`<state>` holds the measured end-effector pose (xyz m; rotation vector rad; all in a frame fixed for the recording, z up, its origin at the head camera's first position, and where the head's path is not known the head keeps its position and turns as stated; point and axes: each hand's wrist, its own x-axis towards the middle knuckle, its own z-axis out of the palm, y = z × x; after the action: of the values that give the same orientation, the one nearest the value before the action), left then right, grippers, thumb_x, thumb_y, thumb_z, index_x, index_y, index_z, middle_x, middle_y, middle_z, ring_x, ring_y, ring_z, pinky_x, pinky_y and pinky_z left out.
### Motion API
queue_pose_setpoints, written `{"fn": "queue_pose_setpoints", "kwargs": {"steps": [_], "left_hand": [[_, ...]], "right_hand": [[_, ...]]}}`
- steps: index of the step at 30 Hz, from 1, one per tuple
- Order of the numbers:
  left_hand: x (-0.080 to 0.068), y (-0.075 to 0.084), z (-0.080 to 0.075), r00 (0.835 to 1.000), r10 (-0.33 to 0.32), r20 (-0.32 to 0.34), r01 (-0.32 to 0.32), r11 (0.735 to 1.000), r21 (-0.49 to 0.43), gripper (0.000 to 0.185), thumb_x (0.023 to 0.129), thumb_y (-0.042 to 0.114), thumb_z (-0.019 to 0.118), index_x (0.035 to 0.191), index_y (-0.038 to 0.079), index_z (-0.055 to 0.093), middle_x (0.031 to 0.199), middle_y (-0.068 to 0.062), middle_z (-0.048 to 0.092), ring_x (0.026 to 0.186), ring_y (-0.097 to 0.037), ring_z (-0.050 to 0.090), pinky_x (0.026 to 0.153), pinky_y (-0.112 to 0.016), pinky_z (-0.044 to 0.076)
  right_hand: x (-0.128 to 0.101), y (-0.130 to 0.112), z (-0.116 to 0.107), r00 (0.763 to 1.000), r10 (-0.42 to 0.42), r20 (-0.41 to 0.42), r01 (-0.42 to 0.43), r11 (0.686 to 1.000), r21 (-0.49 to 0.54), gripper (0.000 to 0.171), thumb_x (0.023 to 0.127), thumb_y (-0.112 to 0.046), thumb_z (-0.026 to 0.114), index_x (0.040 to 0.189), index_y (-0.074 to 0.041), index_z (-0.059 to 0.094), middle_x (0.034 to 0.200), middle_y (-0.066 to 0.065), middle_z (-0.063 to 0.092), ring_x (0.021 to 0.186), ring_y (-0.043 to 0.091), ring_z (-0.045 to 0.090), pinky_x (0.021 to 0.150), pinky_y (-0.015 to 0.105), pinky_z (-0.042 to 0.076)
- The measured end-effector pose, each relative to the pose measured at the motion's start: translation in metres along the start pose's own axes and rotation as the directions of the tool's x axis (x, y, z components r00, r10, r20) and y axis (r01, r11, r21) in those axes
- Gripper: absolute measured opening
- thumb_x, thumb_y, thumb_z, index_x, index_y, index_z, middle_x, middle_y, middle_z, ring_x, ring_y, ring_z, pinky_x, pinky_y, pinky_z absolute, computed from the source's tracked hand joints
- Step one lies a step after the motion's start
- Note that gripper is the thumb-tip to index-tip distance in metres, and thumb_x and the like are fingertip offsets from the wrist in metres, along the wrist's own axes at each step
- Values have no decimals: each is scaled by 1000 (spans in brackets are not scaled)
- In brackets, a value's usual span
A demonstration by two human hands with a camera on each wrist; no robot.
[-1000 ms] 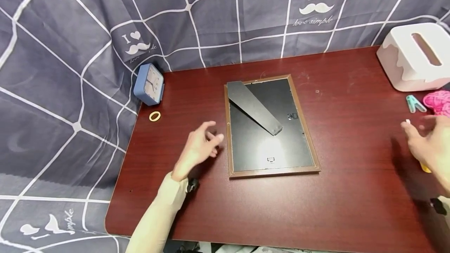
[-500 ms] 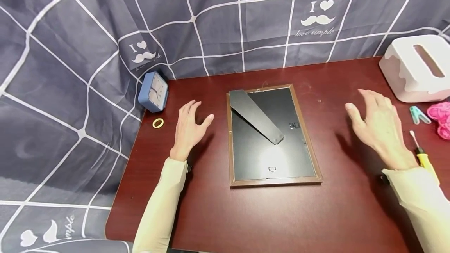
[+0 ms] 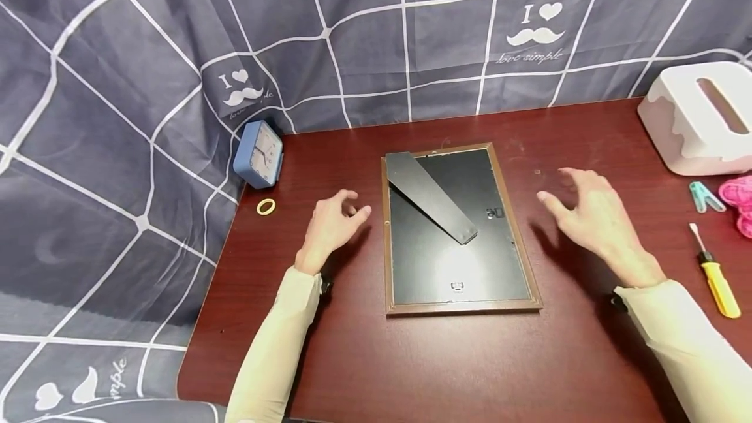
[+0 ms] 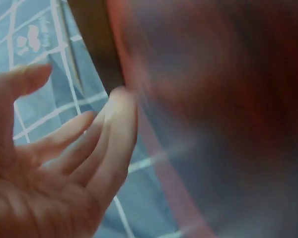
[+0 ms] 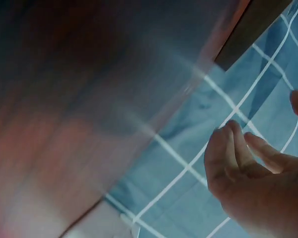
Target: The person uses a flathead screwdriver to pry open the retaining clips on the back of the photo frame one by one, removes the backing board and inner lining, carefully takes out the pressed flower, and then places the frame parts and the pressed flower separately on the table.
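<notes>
I find the frame (image 3: pixel 458 230) face down at picture centre, stand leg up; left hand (image 3: pixel 331 227) and right hand (image 3: pixel 590 217) flank it, fingers loosely spread, holding nothing, apparently placed to grasp both edges

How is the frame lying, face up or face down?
Face down: the frame shows its black backing, with the stand on top, flat on the table.

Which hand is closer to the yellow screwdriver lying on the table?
The right hand. It hovers between the picture frame and the yellow screwdriver; the left hand is across the frame, far from it.
</notes>
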<state>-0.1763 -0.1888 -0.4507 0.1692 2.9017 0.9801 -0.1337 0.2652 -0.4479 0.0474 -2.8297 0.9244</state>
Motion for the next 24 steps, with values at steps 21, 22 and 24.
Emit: {"fn": "queue_pose_setpoints", "kwargs": {"steps": [21,22,24], "left_hand": [[-27,13,11,756,-51,652,371,855,-363,117,91,7,88,175,18,8,89,-17,75,75,-28,81,78,-44,73],[-27,14,12,755,-49,654,373,853,-366,119,90,6,89,175,19,7,88,-17,75,75,-29,81,78,-44,73],[-28,13,14,756,-52,652,383,844,-376,122,88,5,90,176,20,6,87,-18,75,74,-31,81,78,-45,73]], "right_hand": [[-14,-97,62,908,-167,384,229,966,-123,45,92,-40,86,98,2,69,94,12,67,83,26,63,77,46,60],[-12,-98,63,907,-165,388,229,965,-125,42,92,-37,85,93,0,67,91,11,66,79,25,60,73,43,58],[-10,-98,64,910,-161,381,225,966,-130,38,92,-34,83,84,-4,62,85,9,62,73,23,56,66,38,53]]}}
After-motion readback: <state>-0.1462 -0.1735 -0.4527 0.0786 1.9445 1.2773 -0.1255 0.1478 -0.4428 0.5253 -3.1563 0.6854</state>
